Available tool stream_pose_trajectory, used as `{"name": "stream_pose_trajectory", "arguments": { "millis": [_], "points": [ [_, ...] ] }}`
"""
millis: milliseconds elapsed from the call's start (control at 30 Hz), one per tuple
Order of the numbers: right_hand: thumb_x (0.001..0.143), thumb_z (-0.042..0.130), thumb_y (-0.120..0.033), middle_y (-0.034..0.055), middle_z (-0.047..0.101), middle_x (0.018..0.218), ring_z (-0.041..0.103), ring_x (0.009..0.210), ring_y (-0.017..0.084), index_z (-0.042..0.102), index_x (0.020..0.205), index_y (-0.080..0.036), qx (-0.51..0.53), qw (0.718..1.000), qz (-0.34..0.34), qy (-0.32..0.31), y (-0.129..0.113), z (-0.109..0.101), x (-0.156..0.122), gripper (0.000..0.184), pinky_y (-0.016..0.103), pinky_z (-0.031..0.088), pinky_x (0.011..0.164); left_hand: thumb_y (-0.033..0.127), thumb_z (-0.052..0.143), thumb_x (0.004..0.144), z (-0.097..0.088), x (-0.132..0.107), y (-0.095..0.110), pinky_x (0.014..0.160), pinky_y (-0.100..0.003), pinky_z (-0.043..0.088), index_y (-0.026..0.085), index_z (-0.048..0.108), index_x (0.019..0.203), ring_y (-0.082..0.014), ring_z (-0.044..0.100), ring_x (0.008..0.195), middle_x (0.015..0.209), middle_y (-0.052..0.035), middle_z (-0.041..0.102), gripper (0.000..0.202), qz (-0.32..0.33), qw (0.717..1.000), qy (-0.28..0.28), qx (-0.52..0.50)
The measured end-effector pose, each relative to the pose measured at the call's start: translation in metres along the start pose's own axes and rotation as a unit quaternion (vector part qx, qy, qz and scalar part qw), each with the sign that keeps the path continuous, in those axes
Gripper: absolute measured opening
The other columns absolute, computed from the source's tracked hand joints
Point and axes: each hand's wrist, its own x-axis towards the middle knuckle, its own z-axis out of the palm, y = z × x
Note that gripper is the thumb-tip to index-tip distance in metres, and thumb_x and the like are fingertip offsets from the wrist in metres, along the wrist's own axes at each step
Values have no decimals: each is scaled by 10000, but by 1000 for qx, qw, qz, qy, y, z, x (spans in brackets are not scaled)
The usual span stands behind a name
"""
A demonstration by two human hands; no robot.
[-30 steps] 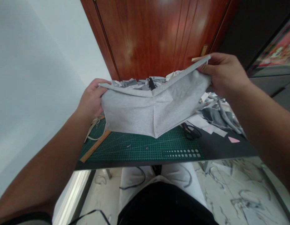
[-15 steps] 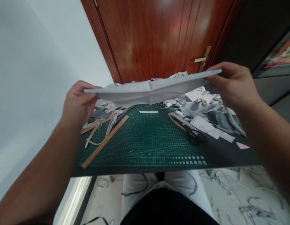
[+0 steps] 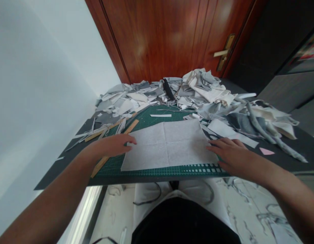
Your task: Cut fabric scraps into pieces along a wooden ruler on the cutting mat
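A pale grey rectangle of fabric (image 3: 157, 145) with faint crossing creases lies flat on a green cutting mat (image 3: 149, 172). At the fabric's left edge is my left hand (image 3: 118, 145), its fingertips resting on the cloth, thumb and fingers apart. My right hand (image 3: 229, 152) lies at the right edge with outstretched fingers touching the cloth. Beneath my left hand runs a wooden ruler (image 3: 98, 166), partly covered. The black-handled scissors are mostly hidden by the fabric and my right hand.
Heaps of fabric scraps (image 3: 205, 88) line the back and right of the dark table (image 3: 52, 174). A white strip (image 3: 160, 115) lies beyond the fabric, and a pink scrap (image 3: 267, 151) sits at the right. A wooden door (image 3: 157, 40) stands behind the table; a white wall is at left.
The fabric has come down from the air, where both hands held it stretched, onto the mat. Both hands have lowered with it and their grip has loosened.
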Motion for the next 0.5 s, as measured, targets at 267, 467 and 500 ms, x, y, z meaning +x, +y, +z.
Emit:
{"name": "stream_pose_trajectory", "arguments": {
  "millis": [267, 467, 500],
  "points": [
    [953, 572, -267, 125, 563, 1491, 547, 1296, 323, 608, 1404, -216, 150, 983, -97, 33, -80, 24, 45, 455, 521, 464, 1078, 382, 570, 873, 11, 122, 15, 1086, -411, 417, 116, 598, 1322, -311, 583, 1259, 1356, -186, 627, 523, 20, 989, 146, -14],
    [991, 557, -350, 150, 659, 1324, 600, 1210, 302, 692, 1262, -186, 205, 973, -91, 60, -65, 16, 66, 345, 504, 487, 1056, 322, 617, 730, 5, 138, 6, 692, -299, 453, 173, 653, 891, -222, 637, 790, 832, -51, 687, 222, 27, 994, 85, -71],
    [983, 561, -322, 159, 651, 1328, 592, 1224, 306, 682, 1274, -175, 204, 972, -79, 83, -59, 8, 72, 348, 502, 481, 1068, 327, 611, 721, 2, 134, 8, 657, -286, 430, 181, 626, 827, -207, 617, 750, 778, -29, 658, 181, 32, 994, 78, -75]
  ]
}}
